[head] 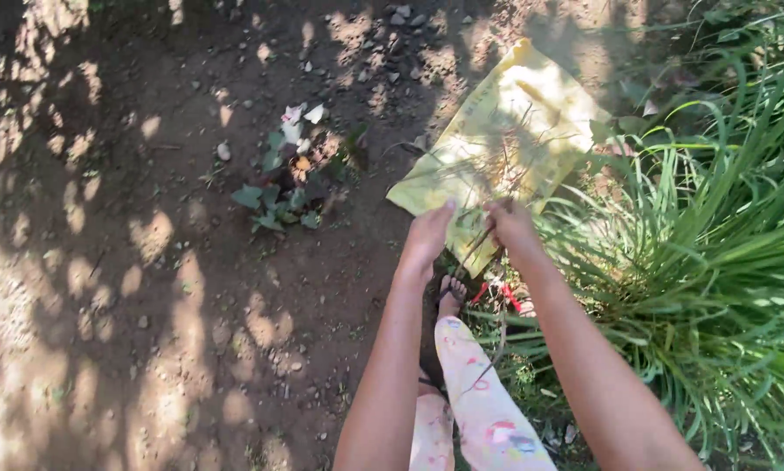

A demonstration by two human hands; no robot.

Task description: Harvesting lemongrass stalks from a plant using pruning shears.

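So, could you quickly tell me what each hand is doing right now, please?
Left hand: fingers closed on thin dry grass stems above the yellow sack.
Right hand: closed on the same dry grass stems.

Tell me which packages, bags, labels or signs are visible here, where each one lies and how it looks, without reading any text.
Yellow sack: lies flat on the bare soil just beyond the left hand and right hand, beside the tall grass clump; roughly rectangular, pale yellow with faint dark print, dry grass stalks across it.
No other package, label, sign or screen shows.
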